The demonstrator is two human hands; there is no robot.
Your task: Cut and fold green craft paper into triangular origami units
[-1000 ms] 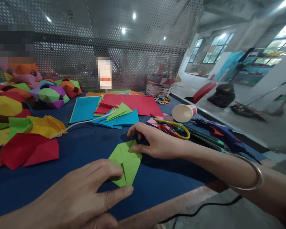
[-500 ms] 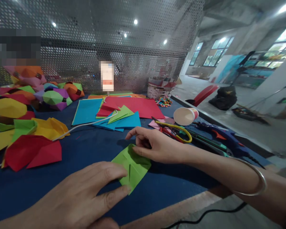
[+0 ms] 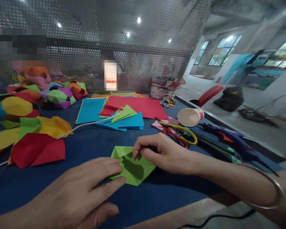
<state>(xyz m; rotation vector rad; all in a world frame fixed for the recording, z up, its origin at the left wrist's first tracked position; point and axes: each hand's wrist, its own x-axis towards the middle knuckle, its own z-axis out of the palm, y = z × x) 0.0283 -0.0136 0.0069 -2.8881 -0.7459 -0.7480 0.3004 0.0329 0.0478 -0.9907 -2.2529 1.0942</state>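
A green sheet of folded paper (image 3: pixel 135 171) lies on the dark blue table cover between my hands, its left corner raised in a fold. My left hand (image 3: pixel 85 184) rests at the paper's left side, fingers stretched and apart, with the fingertips on its edge. At the paper's upper right edge, my right hand (image 3: pixel 162 152) has its fingers curled in a pinch on the sheet. A shadow falls across the middle of the paper. A silver bangle (image 3: pixel 276 190) circles my right wrist.
Folded red paper (image 3: pixel 38 149) and several paper balls (image 3: pixel 59 97) are at left. Behind lie red sheets (image 3: pixel 145 106), blue sheets (image 3: pixel 90 109) and a white cable (image 3: pixel 90 122). Scissors (image 3: pixel 190 135), a paper cup (image 3: pixel 189 117) and a glue gun (image 3: pixel 233 140) are at right.
The green paper has turned and opened wider, with a fold now standing at its upper left. My right hand has moved down onto its edge and curled tighter. The view has shifted slightly.
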